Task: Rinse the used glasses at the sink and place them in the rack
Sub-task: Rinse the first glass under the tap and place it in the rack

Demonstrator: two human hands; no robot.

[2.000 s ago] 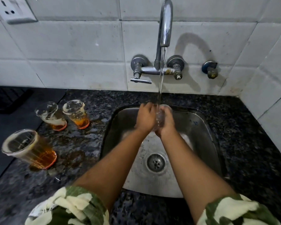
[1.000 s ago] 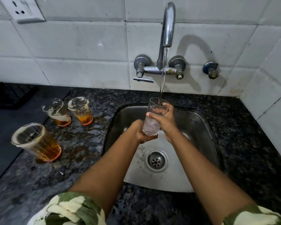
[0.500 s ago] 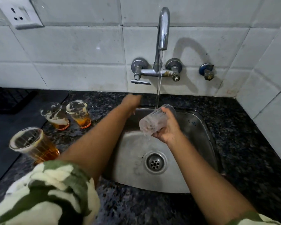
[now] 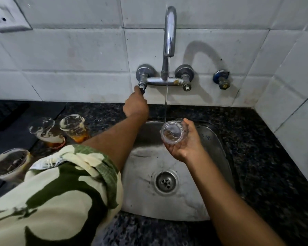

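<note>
My right hand grips a clear empty glass over the steel sink, its mouth turned toward me. A thin stream of water falls from the curved tap just past the glass rim. My left hand reaches up and is closed on the left tap handle. Three used glasses with amber dregs and foam stand on the counter at the left: two together and one nearer me, partly behind my sleeve.
Dark granite counter surrounds the sink, wet with amber spills by the used glasses. A black mat lies at far left. White tiled walls close in behind and to the right, with a wall socket and a spare valve.
My left hand left the glass and rose to the left tap handle. My right hand tipped the glass out and now holds it with the mouth facing me. The water stream has thinned.
</note>
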